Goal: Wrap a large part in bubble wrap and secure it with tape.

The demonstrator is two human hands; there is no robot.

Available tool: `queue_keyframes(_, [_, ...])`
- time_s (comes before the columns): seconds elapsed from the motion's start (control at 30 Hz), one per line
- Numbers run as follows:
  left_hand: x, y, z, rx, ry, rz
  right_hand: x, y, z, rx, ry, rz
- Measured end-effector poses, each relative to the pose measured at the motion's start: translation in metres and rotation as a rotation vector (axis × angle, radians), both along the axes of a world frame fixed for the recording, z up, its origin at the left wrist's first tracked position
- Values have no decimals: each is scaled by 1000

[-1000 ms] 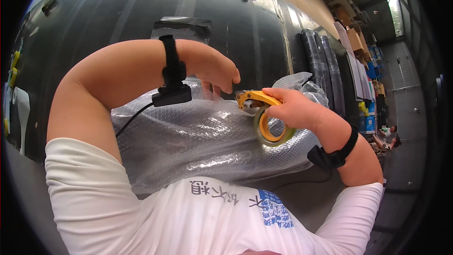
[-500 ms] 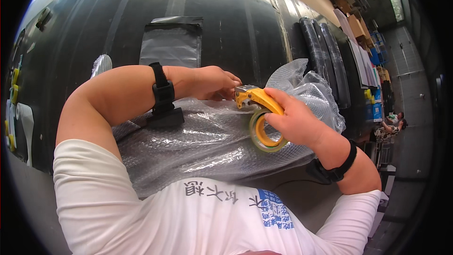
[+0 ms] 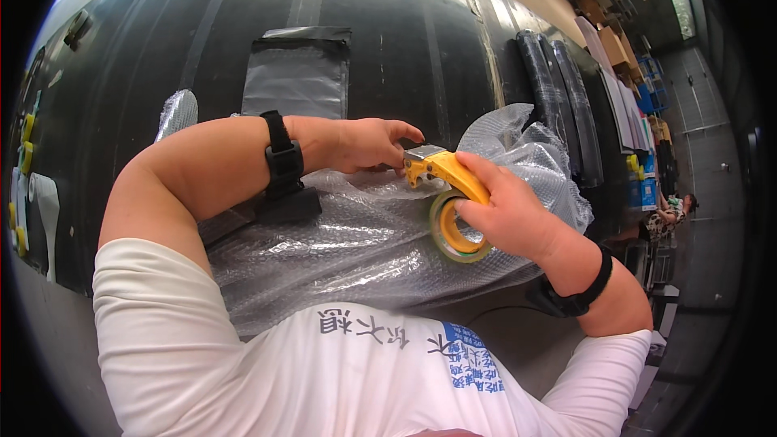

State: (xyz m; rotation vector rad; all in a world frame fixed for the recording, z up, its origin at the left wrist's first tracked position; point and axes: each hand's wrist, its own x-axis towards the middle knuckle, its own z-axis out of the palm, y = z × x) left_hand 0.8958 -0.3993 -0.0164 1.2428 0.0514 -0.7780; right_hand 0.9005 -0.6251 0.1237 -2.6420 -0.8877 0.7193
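Mid-frame, the right hand (image 3: pixel 518 212) grips a yellow tape dispenser (image 3: pixel 455 173) slanting up-left toward the left hand (image 3: pixel 366 146), whose grip I cannot tell.

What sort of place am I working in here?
Probably a packing area in a warehouse or workshop: bubble wrap lies across a large dark table, the right hand grips a yellow tape dispenser, and cardboard boxes show beyond.

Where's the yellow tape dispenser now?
The dispenser is in the right hand, just right of centre in the head view, over bubble wrap, beside the left hand.
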Motion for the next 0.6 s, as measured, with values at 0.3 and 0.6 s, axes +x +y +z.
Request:
queue_keyframes(0.3, [10,-3,14,468,-257,-223,5,14,11,-13,100,34])
queue_keyframes(0.6, [9,-16,17,768,-666,-416,-5,-6,64,-119,215,-24])
